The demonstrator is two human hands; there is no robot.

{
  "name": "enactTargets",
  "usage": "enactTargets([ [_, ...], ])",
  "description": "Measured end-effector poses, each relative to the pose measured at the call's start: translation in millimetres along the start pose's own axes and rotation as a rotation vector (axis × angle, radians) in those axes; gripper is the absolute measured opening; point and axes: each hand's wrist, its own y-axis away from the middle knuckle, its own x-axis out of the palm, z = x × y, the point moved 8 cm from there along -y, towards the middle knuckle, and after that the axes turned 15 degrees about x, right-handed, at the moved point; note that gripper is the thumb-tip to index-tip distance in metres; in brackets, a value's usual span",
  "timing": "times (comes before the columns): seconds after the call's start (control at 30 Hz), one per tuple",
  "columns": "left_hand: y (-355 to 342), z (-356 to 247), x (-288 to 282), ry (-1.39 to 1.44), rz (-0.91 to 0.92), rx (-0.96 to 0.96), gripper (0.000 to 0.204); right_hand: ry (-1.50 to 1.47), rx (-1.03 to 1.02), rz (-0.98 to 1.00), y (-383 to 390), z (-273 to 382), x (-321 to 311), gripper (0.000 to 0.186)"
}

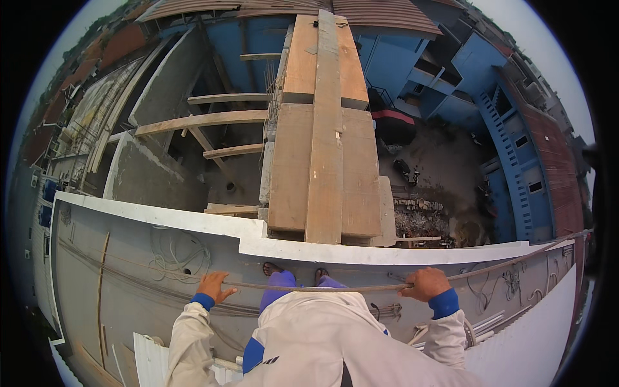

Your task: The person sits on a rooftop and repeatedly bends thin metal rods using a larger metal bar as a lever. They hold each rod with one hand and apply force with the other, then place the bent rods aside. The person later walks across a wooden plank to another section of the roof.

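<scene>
A long, thin brown steel bar (322,289), like rusty reinforcing bar, crosses in front of my waist and runs far out to both sides. My right hand (427,284) is closed around it, fingers wrapped over the top. My left hand (215,287) is on the same bar, its thumb and fingers on either side; the palm is hidden. Both arms are in light sleeves with blue cuffs. Below the bar, my bare feet (274,267) stand on the grey floor (142,235) close to a low white parapet (380,253).
Past the parapet, wide boards (325,187) lie over a drop, beside wooden beams (200,122). A yard with a motorcycle (405,171) is far below on the right. Coiled cable (180,258), more thin bars (148,287) and a wood strip (101,290) lie on the floor.
</scene>
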Motion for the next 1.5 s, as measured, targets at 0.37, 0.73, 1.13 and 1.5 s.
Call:
enactTargets([
  [0.37, -29, 93, -94, -0.176, 0.084, -0.174, 0.052, -0.184, 0.204, -0.333, 18, 14, -96, 0.022],
  [0.73, -76, 71, -150, -0.147, 0.240, -0.162, 0.033, -0.420, -0.380, -0.271, -73, 251, -109, 0.046],
  [1.13, -309, 35, -183, 0.046, 0.237, -0.094, 0.036, -0.098, -0.625, 0.224, -269, 328, -189, 0.040],
  [1.5, -402, 171, -242, 0.174, 0.134, -0.239, 0.041, -0.053, -0.559, -0.013, -423, 245, -359, 0.031],
])
